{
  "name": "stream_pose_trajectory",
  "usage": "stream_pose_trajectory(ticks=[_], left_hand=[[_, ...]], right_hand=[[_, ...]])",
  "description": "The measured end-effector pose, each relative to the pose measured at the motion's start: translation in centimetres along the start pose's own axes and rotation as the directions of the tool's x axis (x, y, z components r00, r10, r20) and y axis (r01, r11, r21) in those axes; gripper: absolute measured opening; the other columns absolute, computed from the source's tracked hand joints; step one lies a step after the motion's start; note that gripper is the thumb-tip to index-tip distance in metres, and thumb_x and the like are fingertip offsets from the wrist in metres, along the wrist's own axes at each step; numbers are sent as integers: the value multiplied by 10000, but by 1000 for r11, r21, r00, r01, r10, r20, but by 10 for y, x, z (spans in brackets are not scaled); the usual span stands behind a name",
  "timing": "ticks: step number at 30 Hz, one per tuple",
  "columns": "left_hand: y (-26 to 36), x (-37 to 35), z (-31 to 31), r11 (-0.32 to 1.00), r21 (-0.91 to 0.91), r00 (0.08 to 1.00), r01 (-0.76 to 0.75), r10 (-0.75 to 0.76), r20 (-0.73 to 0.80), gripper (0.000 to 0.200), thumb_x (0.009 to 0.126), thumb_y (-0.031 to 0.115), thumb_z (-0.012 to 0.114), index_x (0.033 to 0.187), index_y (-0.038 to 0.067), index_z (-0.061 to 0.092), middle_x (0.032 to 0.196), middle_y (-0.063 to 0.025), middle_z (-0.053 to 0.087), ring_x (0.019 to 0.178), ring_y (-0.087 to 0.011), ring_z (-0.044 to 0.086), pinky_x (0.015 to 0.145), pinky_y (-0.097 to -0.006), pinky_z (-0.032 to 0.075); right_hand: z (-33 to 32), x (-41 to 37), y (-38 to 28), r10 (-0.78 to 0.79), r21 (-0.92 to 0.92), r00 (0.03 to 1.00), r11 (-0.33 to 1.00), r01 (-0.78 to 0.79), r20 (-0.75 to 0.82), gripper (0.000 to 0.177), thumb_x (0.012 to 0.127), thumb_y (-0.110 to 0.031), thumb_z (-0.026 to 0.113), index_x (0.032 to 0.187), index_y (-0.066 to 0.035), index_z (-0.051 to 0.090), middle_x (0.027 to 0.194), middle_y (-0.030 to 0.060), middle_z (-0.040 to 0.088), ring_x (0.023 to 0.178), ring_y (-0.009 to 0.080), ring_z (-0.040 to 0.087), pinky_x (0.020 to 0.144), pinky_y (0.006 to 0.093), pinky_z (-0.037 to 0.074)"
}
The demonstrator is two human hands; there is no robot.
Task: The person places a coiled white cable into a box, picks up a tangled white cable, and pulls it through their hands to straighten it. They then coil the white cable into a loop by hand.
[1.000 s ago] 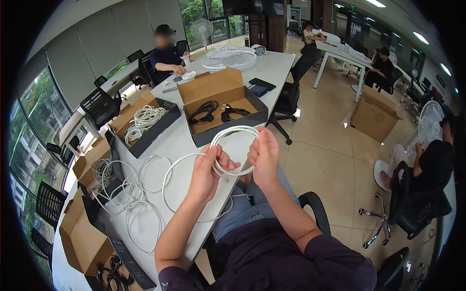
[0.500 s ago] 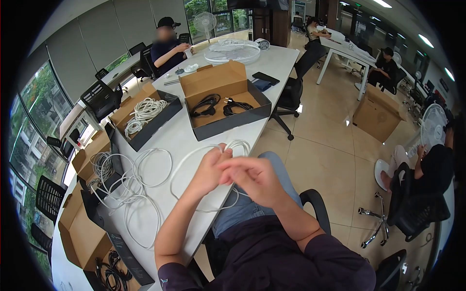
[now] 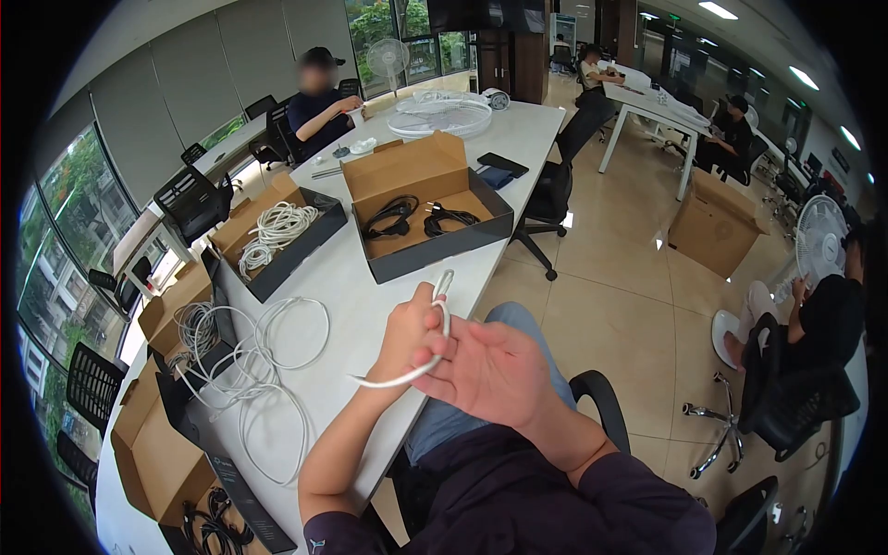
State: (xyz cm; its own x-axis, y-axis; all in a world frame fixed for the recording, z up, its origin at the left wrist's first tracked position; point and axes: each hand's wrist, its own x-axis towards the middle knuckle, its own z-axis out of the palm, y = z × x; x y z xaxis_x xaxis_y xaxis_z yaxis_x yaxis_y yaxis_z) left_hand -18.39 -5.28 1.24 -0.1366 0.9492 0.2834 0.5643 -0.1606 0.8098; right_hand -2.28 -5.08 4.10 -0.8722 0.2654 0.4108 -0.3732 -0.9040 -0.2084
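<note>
A white cable [image 3: 400, 379] is looped at my hands above the table's front edge. My left hand [image 3: 407, 328] is closed on its coil, and a short bundled loop sticks up past the fingers. My right hand [image 3: 495, 370] is beside it, palm turned up and thumb apart. Its fingertips are bent against the cable, which crosses them and curves off to the left in a loose tail. My fingers hide part of the coil. On the table to the left lies a loose tangle of white cable [image 3: 298, 407].
Open cardboard boxes stand on the white table [image 3: 370, 310]: one with black power cords [image 3: 451, 220], one with coiled white cables [image 3: 282, 227], one with grey cables [image 3: 196, 326]. Another at front left holds black cords [image 3: 217, 523]. A person [image 3: 319, 106] sits across the table.
My right hand has turned from palm down to palm up. The wide white loop beneath my hands has been drawn in, leaving a short tail to the left.
</note>
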Motion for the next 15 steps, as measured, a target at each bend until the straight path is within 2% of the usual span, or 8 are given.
stream_pose_trajectory(ticks=[2,4,7,8,9,10,11,15], left_hand=[[17,-2,-8,979,114,984,-169,174,-40,147,822,44,544,902,4,427,628,-211,571,607,-415,575,566,-427,464],[8,5,-9,969,183,979,-167,186,-88,155,797,-15,529,910,-11,423,619,-238,552,631,-442,576,600,-455,472],[-11,11,-13,951,231,967,-204,233,-104,135,806,-15,513,918,-18,437,636,-255,552,656,-459,575,614,-468,473],[-20,15,-12,947,255,965,-197,232,-118,118,815,-11,506,915,-20,445,646,-261,555,660,-465,571,621,-467,476],[-17,16,-15,944,255,960,-207,247,-134,84,842,4,499,906,-20,452,658,-265,557,633,-464,552,596,-459,461],[-8,14,-23,942,261,954,-210,256,-154,60,868,19,493,897,-21,458,669,-269,558,606,-463,532,571,-452,447],[0,14,-32,945,273,956,-182,235,-176,77,902,49,485,885,-21,455,641,-251,537,563,-438,490,538,-438,416],[2,15,-67,914,388,881,-120,278,-383,199,981,139,450,852,-12,440,540,-179,426,472,-337,364,461,-395,308]], right_hand=[[1,-2,0,41,94,999,995,-44,32,374,969,-211,424,1292,-21,423,933,63,571,1018,208,532,949,378,390],[1,-3,0,93,159,991,981,-107,92,313,981,-179,411,1268,-67,464,749,-3,555,677,118,583,697,269,491],[9,-7,3,225,206,970,949,-239,90,283,975,-164,422,1244,-91,474,677,-16,459,439,51,370,401,189,311],[13,-9,9,256,90,953,966,-244,-164,225,968,-167,449,1178,-101,495,688,-3,474,392,45,325,319,171,199],[19,-8,17,279,37,903,959,-282,-326,234,958,-82,380,1161,-50,491,680,47,480,388,58,347,339,168,241],[10,-7,27,301,-3,920,950,-312,-250,167,942,-92,414,1082,-57,499,727,51,516,439,55,391,358,173,266],[11,-6,40,316,-19,868,937,-350,-383,146,935,-133,446,1056,-63,491,779,52,548,507,59,445,384,177,299],[31,-20,50,455,-231,863,835,-499,-222,142,910,-163,463,1022,-77,481,773,33,553,605,96,549,460,195,445]])
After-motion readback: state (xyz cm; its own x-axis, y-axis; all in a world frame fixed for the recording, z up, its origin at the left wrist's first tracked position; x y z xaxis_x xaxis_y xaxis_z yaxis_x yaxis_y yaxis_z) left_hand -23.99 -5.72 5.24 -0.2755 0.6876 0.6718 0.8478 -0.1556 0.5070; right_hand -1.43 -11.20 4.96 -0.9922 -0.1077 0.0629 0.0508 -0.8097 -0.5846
